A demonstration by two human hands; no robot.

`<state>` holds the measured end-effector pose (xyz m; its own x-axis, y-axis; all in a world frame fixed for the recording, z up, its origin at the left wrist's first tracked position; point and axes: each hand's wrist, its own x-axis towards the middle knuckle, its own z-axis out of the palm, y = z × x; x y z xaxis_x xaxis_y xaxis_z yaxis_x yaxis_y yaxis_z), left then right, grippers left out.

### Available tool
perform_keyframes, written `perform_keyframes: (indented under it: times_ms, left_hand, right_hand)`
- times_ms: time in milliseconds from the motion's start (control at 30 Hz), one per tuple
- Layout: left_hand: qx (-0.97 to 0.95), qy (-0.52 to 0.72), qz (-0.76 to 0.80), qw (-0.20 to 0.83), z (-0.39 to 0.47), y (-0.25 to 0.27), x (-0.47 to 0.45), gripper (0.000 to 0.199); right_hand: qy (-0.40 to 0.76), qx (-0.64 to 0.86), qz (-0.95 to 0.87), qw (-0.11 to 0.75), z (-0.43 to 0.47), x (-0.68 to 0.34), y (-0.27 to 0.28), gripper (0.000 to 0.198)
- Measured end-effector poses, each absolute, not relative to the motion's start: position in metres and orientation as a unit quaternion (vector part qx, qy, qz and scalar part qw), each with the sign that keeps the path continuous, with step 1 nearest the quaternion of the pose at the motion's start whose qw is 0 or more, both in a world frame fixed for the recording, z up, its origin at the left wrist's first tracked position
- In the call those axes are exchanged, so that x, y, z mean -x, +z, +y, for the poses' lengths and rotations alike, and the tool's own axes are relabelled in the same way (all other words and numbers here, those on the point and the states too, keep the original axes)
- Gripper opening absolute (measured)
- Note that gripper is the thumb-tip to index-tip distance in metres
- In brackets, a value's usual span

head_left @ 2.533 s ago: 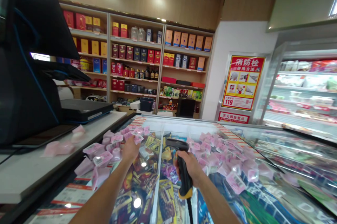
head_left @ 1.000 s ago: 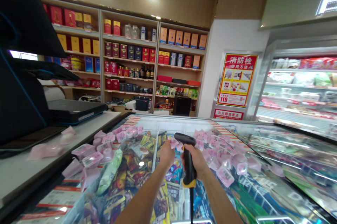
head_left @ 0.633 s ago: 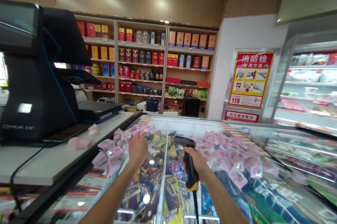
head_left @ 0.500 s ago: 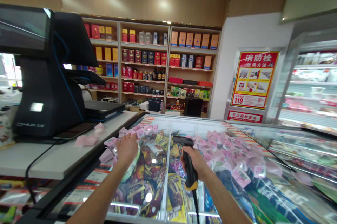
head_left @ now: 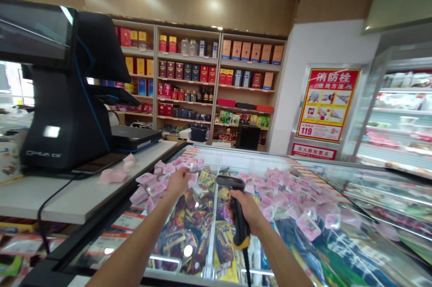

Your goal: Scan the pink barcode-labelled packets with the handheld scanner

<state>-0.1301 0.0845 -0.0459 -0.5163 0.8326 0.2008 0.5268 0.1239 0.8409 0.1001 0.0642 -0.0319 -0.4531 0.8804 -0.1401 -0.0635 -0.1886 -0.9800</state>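
Note:
My right hand (head_left: 245, 208) is wrapped round the handle of a black and yellow barcode scanner (head_left: 240, 219). The scanner's head points left, and its cable hangs toward me. My left hand (head_left: 178, 182) is closed in a pinch on a small pink packet (head_left: 193, 180), which sticks out to the right of the fingertips. Beside that hand lies a heap of similar pink packets (head_left: 155, 188) with barcode labels. A larger spread of pink packets (head_left: 286, 188) lies to the right of the scanner. Under them is a glass-topped freezer (head_left: 213, 251) with wrapped ice creams inside.
On the left, a white counter (head_left: 67, 206) holds a black cash register (head_left: 64, 116), a phone (head_left: 99, 163) and a few pink packets (head_left: 114, 175). Shelves of boxed bottles (head_left: 185, 71) line the back wall. A lit display fridge (head_left: 398, 116) stands at the right.
My left hand has moved right, off the heap, with a pink packet now at its fingertips. The scanner in my right hand has shifted slightly left. The view has turned a little left.

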Motion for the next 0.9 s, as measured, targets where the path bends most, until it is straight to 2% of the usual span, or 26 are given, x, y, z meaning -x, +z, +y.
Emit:
perform_keyframes:
  times_ms: [200,400,633,900]
  left_hand:
    - [-0.367,0.594,0.628,0.343,0.101,-0.057,0.101,0.028]
    - [-0.313,0.632,0.571,0.421,0.104,-0.065,0.095,0.027]
    - [-0.316,0.631,0.578,0.409,0.114,-0.070,0.089,0.028]
    - [-0.414,0.573,0.639,0.303,0.137,-0.083,0.045,0.030]
  right_hand:
    - [0.671,0.389,-0.521,0.357,0.062,-0.104,-0.027,0.025]
    - [0.687,0.335,-0.523,0.377,0.068,-0.107,-0.033,0.024]
    - [0.679,0.377,-0.511,0.369,0.070,-0.115,-0.027,0.025]
    - [0.650,0.378,-0.476,0.455,0.100,-0.149,-0.032,0.025]
